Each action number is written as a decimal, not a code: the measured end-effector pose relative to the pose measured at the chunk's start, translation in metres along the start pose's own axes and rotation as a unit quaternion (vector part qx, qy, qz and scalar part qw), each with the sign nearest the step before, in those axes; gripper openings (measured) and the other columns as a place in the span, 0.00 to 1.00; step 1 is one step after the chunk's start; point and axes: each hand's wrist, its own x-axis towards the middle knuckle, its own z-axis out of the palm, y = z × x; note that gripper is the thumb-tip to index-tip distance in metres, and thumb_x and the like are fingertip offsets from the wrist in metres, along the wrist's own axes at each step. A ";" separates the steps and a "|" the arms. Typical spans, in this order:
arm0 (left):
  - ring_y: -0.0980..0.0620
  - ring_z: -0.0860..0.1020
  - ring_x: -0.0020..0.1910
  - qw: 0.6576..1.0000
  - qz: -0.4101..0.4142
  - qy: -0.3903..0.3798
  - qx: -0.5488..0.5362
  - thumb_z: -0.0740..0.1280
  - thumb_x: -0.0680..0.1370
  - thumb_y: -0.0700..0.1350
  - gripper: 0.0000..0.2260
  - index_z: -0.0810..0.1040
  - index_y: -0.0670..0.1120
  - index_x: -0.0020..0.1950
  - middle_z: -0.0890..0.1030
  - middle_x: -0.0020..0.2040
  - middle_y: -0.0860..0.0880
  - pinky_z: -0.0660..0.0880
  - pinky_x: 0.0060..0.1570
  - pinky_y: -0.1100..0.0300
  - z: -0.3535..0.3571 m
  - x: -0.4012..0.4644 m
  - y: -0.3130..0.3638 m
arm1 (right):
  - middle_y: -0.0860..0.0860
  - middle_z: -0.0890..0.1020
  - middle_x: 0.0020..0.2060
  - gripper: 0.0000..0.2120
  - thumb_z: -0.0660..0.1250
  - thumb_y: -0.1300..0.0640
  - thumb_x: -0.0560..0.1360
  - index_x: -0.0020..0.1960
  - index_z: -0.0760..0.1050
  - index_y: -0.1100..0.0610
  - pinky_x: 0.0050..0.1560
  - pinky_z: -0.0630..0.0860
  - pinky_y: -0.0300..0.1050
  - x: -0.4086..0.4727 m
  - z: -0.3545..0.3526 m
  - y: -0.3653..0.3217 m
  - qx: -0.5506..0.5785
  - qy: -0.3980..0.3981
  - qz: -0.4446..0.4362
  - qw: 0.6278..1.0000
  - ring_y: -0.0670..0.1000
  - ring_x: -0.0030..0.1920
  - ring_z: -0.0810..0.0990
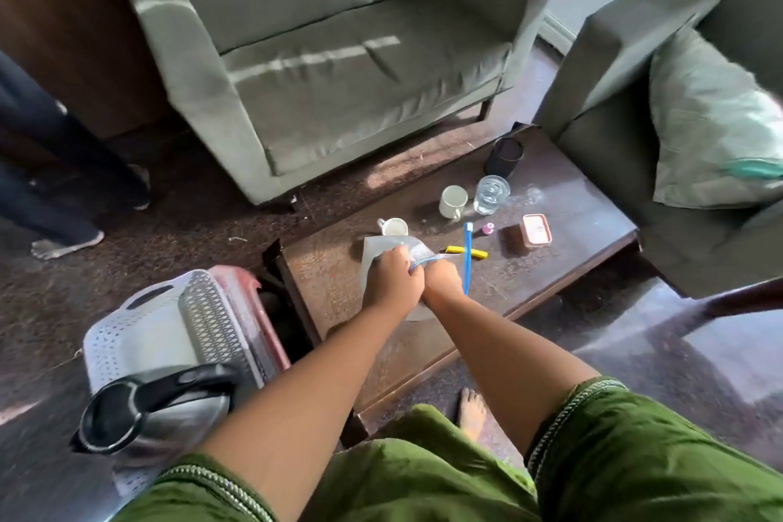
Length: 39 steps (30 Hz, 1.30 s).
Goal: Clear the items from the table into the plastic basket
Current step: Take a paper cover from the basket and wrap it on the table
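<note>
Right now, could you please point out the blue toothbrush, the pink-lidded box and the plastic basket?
blue toothbrush [467, 254]: head view, middle of its handle.
pink-lidded box [537, 229]: head view, centre of the pink lid.
plastic basket [140, 335]: head view, its white perforated wall.

- A low dark wooden table [563, 263] is standing between two grey armchairs.
- A blue toothbrush [467, 256] is lying near its middle (the landmark here), crossing a yellow stick-like thing [466, 251].
- A clear plastic bag [383, 254] is lying just left of it.
- Two white cups [452, 201] [394, 227] are sitting beyond it.
- A clear glass [490, 193] and a dark cup [504, 157] are standing farther back.
- A pink-lidded box [534, 230] is resting to its right.
- A small pink item [488, 228] is sitting between them.
</note>
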 end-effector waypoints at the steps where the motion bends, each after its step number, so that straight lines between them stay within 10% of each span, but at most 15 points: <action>1: 0.38 0.76 0.43 1.000 0.004 0.005 -0.010 0.64 0.74 0.40 0.13 0.63 0.45 0.33 0.80 0.42 0.37 0.64 0.38 0.54 0.006 0.002 0.009 | 0.57 0.81 0.43 0.08 0.60 0.61 0.76 0.44 0.77 0.61 0.51 0.77 0.49 0.009 -0.007 0.004 0.037 0.002 0.006 0.999 0.57 0.49 0.79; 5: 0.44 0.69 0.33 0.998 -0.003 0.009 -0.059 0.66 0.72 0.40 0.16 0.61 0.47 0.30 0.73 0.30 0.45 0.61 0.34 0.58 0.029 0.015 0.037 | 0.57 0.78 0.44 0.13 0.55 0.64 0.80 0.41 0.73 0.57 0.52 0.72 0.36 0.024 -0.045 0.005 -0.034 -0.032 -0.024 0.999 0.52 0.53 0.75; 8: 0.43 0.68 0.32 0.997 0.003 0.001 -0.077 0.67 0.71 0.41 0.18 0.59 0.48 0.29 0.67 0.27 0.49 0.63 0.34 0.58 0.046 0.029 0.051 | 0.61 0.80 0.54 0.10 0.56 0.64 0.80 0.51 0.76 0.62 0.58 0.68 0.46 0.041 -0.067 0.005 -0.086 -0.043 -0.058 0.994 0.56 0.62 0.75; 13: 0.48 0.71 0.31 0.984 -0.041 0.001 -0.172 0.70 0.73 0.53 0.19 0.66 0.47 0.29 0.72 0.28 0.50 0.70 0.37 0.57 0.068 0.048 0.068 | 0.53 0.73 0.37 0.10 0.53 0.60 0.82 0.43 0.68 0.57 0.40 0.72 0.45 0.065 -0.086 0.009 0.261 -0.111 0.063 0.957 0.54 0.39 0.75; 18: 0.43 0.76 0.55 0.956 -0.169 0.202 -0.128 0.68 0.73 0.57 0.16 0.76 0.46 0.51 0.76 0.55 0.45 0.72 0.56 0.54 0.051 0.059 0.037 | 0.53 0.82 0.35 0.10 0.63 0.60 0.77 0.40 0.78 0.59 0.42 0.72 0.44 0.069 -0.100 -0.001 0.215 -0.259 0.065 0.939 0.54 0.38 0.78; 21: 0.41 0.72 0.66 0.893 -0.347 0.071 -0.277 0.66 0.76 0.58 0.31 0.64 0.41 0.72 0.71 0.69 0.40 0.68 0.65 0.51 0.037 0.062 -0.002 | 0.54 0.83 0.31 0.10 0.62 0.62 0.76 0.39 0.81 0.59 0.37 0.75 0.44 0.074 -0.096 -0.001 0.224 -0.348 0.063 0.908 0.52 0.31 0.81; 25: 0.42 0.81 0.50 0.823 -0.357 0.043 -0.440 0.69 0.76 0.53 0.21 0.76 0.42 0.63 0.82 0.55 0.41 0.77 0.53 0.48 0.035 0.049 -0.048 | 0.57 0.81 0.44 0.05 0.66 0.59 0.77 0.51 0.78 0.59 0.45 0.77 0.48 0.070 -0.085 -0.013 0.134 -0.413 0.065 0.898 0.55 0.43 0.80; 33: 0.46 0.76 0.60 0.828 -0.350 0.126 -0.420 0.65 0.79 0.50 0.18 0.74 0.43 0.66 0.78 0.62 0.47 0.72 0.60 0.53 0.018 0.030 -0.094 | 0.57 0.83 0.31 0.15 0.59 0.57 0.79 0.40 0.80 0.60 0.38 0.81 0.50 0.067 -0.060 -0.032 0.126 -0.359 0.044 0.924 0.57 0.32 0.82; 39: 0.44 0.77 0.55 0.829 -0.372 0.187 -0.373 0.63 0.80 0.47 0.15 0.75 0.41 0.65 0.79 0.59 0.45 0.70 0.57 0.55 0.002 0.030 -0.120 | 0.66 0.81 0.51 0.12 0.67 0.74 0.70 0.52 0.78 0.67 0.57 0.76 0.66 0.081 -0.052 -0.028 0.068 -0.274 -0.021 0.959 0.60 0.45 0.81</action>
